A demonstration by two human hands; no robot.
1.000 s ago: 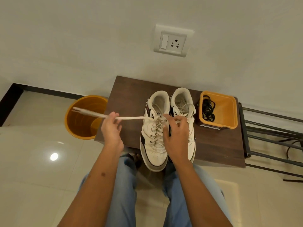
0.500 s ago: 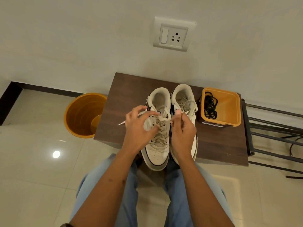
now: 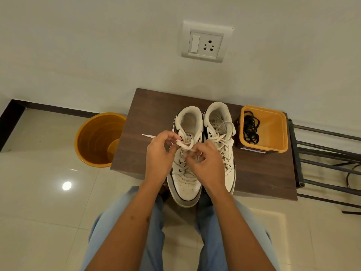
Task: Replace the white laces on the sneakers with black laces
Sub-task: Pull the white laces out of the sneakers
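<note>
Two white sneakers stand side by side on a dark wooden table (image 3: 259, 173), toes toward me. Over the left sneaker (image 3: 185, 184) my left hand (image 3: 159, 155) pinches a white lace (image 3: 184, 146) near its top eyelets; the lace's tip pokes out to the left of that hand. My right hand (image 3: 207, 165) pinches the same lace just to the right, fingers curled above the shoe's tongue. The right sneaker (image 3: 218, 122) keeps its white lace threaded and loosely looped. Black laces (image 3: 251, 128) lie coiled in an orange tub (image 3: 273, 132) at the table's right.
An orange bucket (image 3: 97, 139) stands on the tiled floor left of the table. A dark metal rack (image 3: 328, 165) sits to the table's right. A wall socket (image 3: 205, 44) is on the wall above. My knees in blue jeans are below the table's near edge.
My left hand, earlier stretched left pulling the lace out taut, has come back in over the left sneaker. Both hands now hold the lace close together.
</note>
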